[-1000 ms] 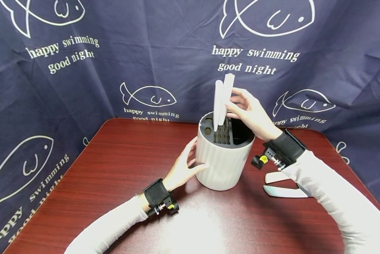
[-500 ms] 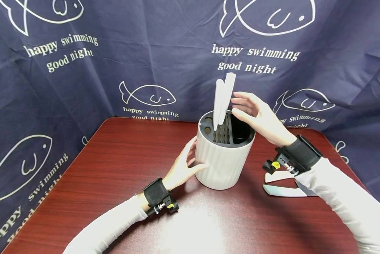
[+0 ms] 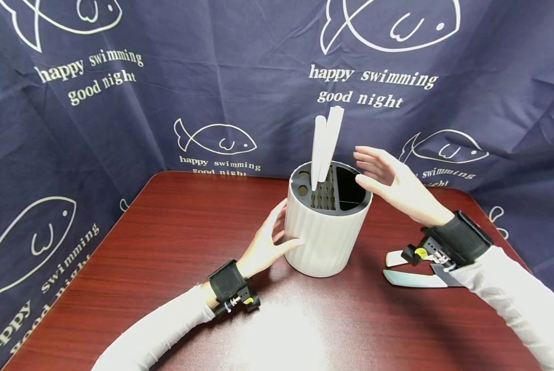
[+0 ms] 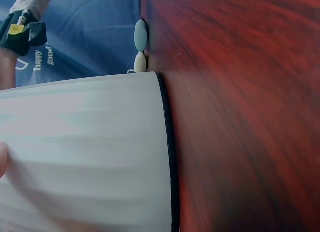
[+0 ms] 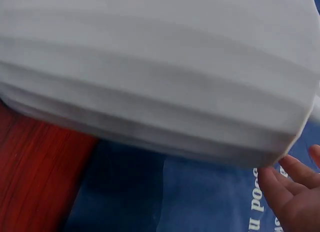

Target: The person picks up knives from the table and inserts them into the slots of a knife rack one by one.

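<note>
Off-white ribbed block [image 3: 323, 242] stands upright on red-brown table [image 3: 203, 221], right of ctr. in head view. We note L hand [image 3: 265, 250] grasping block's side: thumb on front wall, other fingers reaching round toward the back, partly hidden. R hand [image 3: 390, 180] is released: fingers extended w/ slight bend, holding nothing, adj. to block's right rim; whether thumb touches rim, we can't tell. Block's insert [image 3: 336, 193] is dk grey: 2 round holes at left, slotted grid mid., lg. compartment at right. We find rounded handle [image 3: 318, 149] and square handle [image 3: 332, 136], both white, rising from grid area side by side, overlapping in view, square one leaning right. To right of block, near R wrist, green knife [image 3: 413, 279] lies flat, dk blade partly under sleeve in view; cream handle [image 3: 395, 258] lies just behind it. We log blk straps on both wrists, white sleeves on both arms. Navy cloth [image 3: 258, 77] w/ white fish prints and lettering hangs behind table.
</note>
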A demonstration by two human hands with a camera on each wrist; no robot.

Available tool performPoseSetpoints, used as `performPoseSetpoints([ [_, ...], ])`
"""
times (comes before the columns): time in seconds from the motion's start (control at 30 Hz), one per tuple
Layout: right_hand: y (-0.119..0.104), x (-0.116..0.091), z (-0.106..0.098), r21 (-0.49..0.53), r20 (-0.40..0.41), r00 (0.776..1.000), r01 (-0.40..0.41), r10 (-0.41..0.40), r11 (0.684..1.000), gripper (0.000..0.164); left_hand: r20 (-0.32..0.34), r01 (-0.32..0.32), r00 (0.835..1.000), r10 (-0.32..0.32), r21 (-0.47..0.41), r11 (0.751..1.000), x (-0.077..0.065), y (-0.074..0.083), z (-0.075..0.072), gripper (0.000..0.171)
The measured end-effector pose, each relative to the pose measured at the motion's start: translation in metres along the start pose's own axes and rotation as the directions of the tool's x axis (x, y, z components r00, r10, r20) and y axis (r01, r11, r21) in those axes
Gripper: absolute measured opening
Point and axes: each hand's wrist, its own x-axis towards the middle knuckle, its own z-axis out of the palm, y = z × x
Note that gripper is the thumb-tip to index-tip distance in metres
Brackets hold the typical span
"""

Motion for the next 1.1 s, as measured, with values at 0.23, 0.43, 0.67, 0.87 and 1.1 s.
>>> performPoseSetpoints([
  [0.23,0.005,-0.011,-0.013,0.001,-0.023,1.0,-0.007,0.007,1.0,0.057,0.0,-0.006,1.0,0.006,0.0,1.0,-0.001,0.0,0.0,0.09],
  [0.43,0.012,-0.022,-0.023,-0.077,-0.035,0.998,-0.054,0.051,0.996,0.057,0.003,-0.005,1.0,0.005,0.01,1.0,-0.001,0.0,0.0,0.09],
  [0.67,0.023,-0.038,-0.032,-0.103,-0.029,0.997,-0.07,0.068,0.992,0.059,0.001,-0.015,1.0,0.015,0.021,1.0,-0.001,0.0,-0.001,0.09],
  [0.87,0.034,-0.051,-0.04,-0.125,-0.022,0.997,-0.08,0.077,0.989,0.063,-0.002,-0.016,1.0,0.016,0.026,1.0,-0.001,-0.001,-0.001,0.091],
  [1.1,0.044,-0.062,-0.05,-0.129,-0.025,0.996,-0.092,0.089,0.987,0.066,-0.002,0.0,1.0,0.0,0.007,1.0,-0.001,0.001,0.0,0.09],
])
